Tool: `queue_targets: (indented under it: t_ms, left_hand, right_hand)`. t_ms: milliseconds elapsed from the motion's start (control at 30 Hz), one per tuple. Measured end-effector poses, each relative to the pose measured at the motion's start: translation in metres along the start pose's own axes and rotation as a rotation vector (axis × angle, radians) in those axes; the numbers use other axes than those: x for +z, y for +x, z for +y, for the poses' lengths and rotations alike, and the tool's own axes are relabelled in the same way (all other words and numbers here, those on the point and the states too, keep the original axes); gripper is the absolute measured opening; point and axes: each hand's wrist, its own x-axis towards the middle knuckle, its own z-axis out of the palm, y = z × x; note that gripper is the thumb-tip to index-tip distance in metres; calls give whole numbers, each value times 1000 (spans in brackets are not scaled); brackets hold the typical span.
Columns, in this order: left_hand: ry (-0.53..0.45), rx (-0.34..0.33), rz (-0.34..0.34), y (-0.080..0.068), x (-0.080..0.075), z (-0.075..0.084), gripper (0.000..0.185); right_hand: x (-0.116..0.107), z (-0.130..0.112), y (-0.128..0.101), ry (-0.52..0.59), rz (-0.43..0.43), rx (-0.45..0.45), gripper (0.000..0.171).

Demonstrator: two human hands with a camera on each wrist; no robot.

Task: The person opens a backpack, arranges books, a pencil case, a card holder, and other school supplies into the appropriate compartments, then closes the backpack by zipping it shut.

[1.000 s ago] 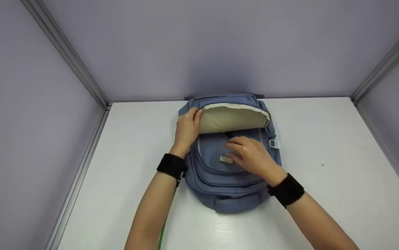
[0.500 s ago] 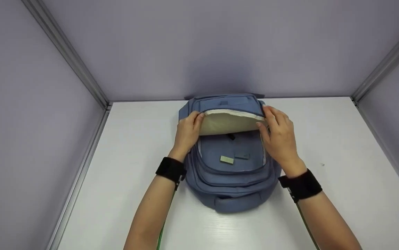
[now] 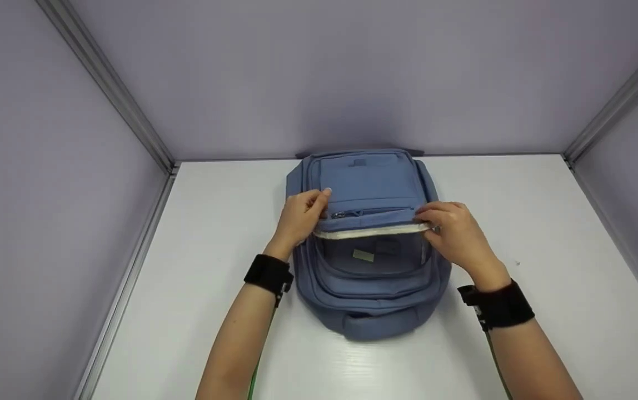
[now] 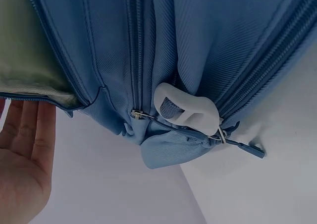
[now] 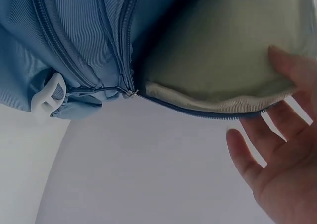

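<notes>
Head camera view: a blue backpack (image 3: 368,244) lies flat at the middle of a white table (image 3: 547,266), its far end against the back wall of a grey booth. A person's left hand (image 3: 299,216) pinches the left end of the front flap (image 3: 368,191), while the right hand (image 3: 452,233) pinches the right end; between them the flap's cream-lined edge (image 3: 372,233) sits low over the open compartment, leaving only a narrow gap. Black wrist bands (image 3: 268,274) sit on both forearms.

The wrist views show fingers running under the cream lining (image 5: 223,60) and the zipper teeth unjoined along the flap's rim. A white plastic strap buckle (image 4: 185,107) and a dark zipper pull (image 4: 247,148) lie at the bag's side seam.

The main risk appears to be the loose lining: if it bunches at the edge, it could snag in the zipper teeth. With each hand gripping only a corner, the middle of the flap may sag and sit out of line with the lower track. Fingertips tucked beneath the rim could also be caught.

A small pale label (image 3: 363,255) shows inside the compartment, but any writing on it is too small to read; no brand name is legible anywhere.
</notes>
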Motion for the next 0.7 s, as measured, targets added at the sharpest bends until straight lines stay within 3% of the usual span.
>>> queue_targets:
  t_ms: [133,267,400,533,700]
  left_hand:
    - [139,0,-56,-1,3,1,34]
    - [254,54,-125,-5,7,5,30]
    - [359,123,-175,-8,14,8,38]
    - [481,181,-223,-13,23,11,50]
    - [571,185,-320,-19,33,13,60]
  right_hand:
    - [-3,0,-8,103,-201,61,35]
    - [-1,0,-14,159,-364,126,45]
    - [3,1,-17,180,-403,163,55]
    - [9,3,-18,173,-404,182,48]
    - [15,7,-20,181,-445,185,41]
